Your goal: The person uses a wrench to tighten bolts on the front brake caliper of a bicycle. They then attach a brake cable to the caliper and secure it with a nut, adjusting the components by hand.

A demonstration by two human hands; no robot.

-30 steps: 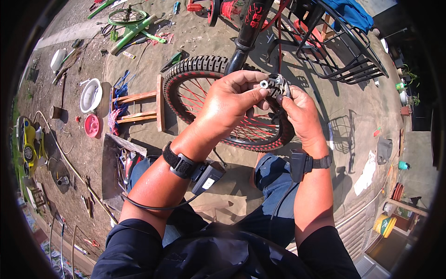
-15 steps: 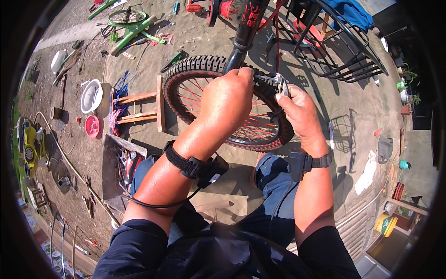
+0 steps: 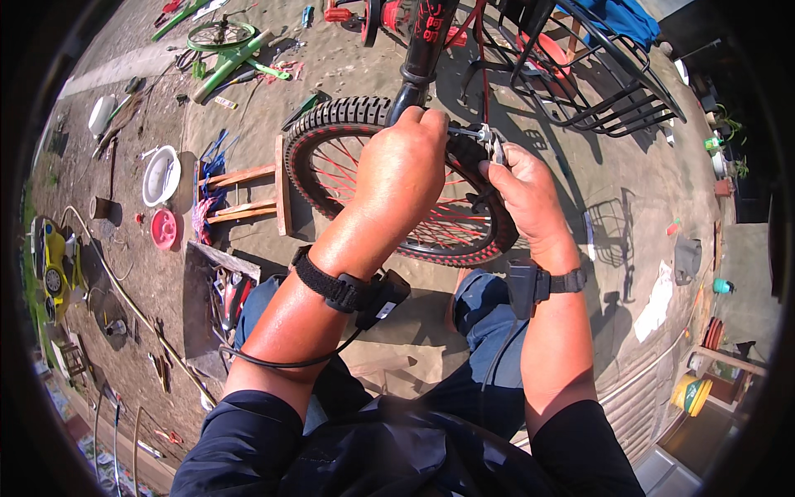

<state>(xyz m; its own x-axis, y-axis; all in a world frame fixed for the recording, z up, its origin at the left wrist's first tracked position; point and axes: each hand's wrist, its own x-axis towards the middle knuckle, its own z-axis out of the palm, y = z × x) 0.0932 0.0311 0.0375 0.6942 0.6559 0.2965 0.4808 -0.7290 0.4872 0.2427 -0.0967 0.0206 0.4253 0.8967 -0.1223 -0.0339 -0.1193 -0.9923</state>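
Observation:
A bicycle wheel (image 3: 338, 112) with a black knobby tyre and red spokes stands in front of me, under a black fork (image 3: 414, 79). My left hand (image 3: 403, 170) is closed in a fist at the top of the tyre, beside the fork. Its palm side is hidden; a thin silver rod (image 3: 465, 130) runs from it toward my right hand. With thumb and fingers, my right hand (image 3: 527, 189) pinches a small silver metal brake part (image 3: 497, 149) by the tyre's right side. Red cables (image 3: 481, 62) come down to that spot.
A black wire basket (image 3: 592, 83) is at the upper right. Left of the wheel lies a wooden stool (image 3: 284, 186), near a white basin (image 3: 162, 175) and a pink bowl (image 3: 165, 229). A tool box (image 3: 199, 306) sits by my left leg. Green bicycle parts (image 3: 233, 68) lie farther off.
The bicycle and both hands sit slightly farther left and higher in the picture. Both grips look the same, with the silver rod still between the hands.

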